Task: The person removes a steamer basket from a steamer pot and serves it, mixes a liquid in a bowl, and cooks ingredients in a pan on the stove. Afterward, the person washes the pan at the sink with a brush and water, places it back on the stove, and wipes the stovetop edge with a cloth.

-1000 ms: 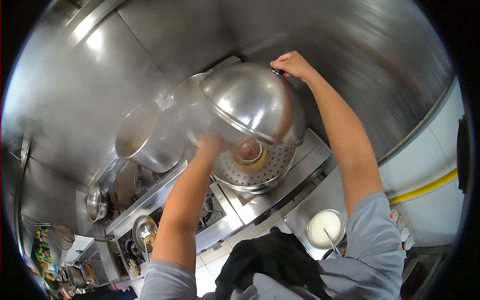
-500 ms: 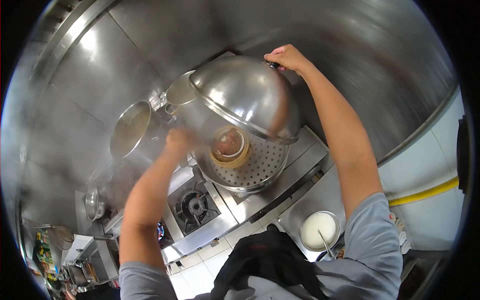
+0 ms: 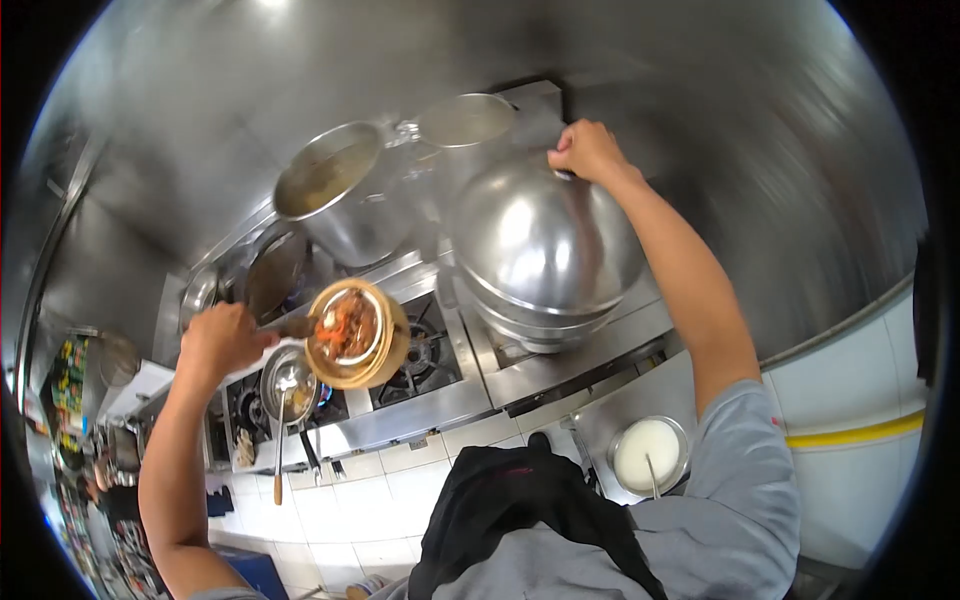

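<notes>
My left hand (image 3: 222,342) is closed round a short brownish handle (image 3: 292,328) that reaches to the rim of a round bamboo steamer (image 3: 392,352). I cannot tell whether this is part of the steamer or a separate tool. The steamer is tilted towards me above the stove, and inside it a white bowl holds reddish-brown food (image 3: 345,328). My right hand (image 3: 590,152) grips the black handle on top of a big domed steel lid (image 3: 545,235). That lid sits over the wide steaming pot (image 3: 545,325), hiding its inside.
Two tall stockpots, one with murky liquid (image 3: 330,175) and another (image 3: 468,120), stand at the back. A pan with a ladle (image 3: 290,385) is over a lit burner at left. At lower right is a bowl of white liquid (image 3: 648,455) with a spoon. A person (image 3: 120,500) shows at far left.
The bamboo steamer has left the perforated tray and moved left with my left hand. My right hand has lowered the raised, tilted lid over the pot. The view has shifted.
</notes>
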The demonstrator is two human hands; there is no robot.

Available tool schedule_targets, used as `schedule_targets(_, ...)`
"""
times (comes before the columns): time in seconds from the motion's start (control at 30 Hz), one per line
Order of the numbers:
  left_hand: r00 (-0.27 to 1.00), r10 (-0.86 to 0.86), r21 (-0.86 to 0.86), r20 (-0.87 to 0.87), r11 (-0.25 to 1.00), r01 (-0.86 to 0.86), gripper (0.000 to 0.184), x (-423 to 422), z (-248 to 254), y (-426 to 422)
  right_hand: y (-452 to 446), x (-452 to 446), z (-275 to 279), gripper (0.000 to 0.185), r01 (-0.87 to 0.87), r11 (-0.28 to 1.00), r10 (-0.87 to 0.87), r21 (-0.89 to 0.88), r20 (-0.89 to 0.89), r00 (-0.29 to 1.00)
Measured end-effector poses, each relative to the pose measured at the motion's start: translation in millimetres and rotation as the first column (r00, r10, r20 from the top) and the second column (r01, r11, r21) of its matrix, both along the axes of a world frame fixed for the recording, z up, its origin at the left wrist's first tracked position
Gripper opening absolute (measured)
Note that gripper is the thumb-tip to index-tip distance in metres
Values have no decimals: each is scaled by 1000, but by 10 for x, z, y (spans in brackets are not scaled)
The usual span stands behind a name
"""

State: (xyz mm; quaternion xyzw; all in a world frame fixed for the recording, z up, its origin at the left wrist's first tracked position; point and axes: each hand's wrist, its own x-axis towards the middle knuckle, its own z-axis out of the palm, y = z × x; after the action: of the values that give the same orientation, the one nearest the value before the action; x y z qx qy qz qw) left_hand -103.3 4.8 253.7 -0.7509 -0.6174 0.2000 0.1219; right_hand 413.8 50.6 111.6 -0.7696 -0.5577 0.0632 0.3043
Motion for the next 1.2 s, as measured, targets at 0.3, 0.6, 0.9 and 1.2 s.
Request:
schedule_targets(0.3,928,369,-34,-40,928,-371,52,-2751,-713,-1717,171,-467,-289,30,3,1000,4,-19,369,929)
schedule_targets(0.6,669,743,-51,-15,667,-743,50,-4418,-1430,-3929,167,-641,-280,26,193,979,-165,-68,298,940)
schedule_targets(0.9,528,847,-114,62,532,-839,47,-5025,-2056,-5278,236,-734,-276,30,250,959,-183,-132,383,906)
schedule_targets(1.2,303,947,-143,106,317,-938,60,-5382,-2607,-5983,280,-1568,-242,37,-507,773,363,381,391,846)
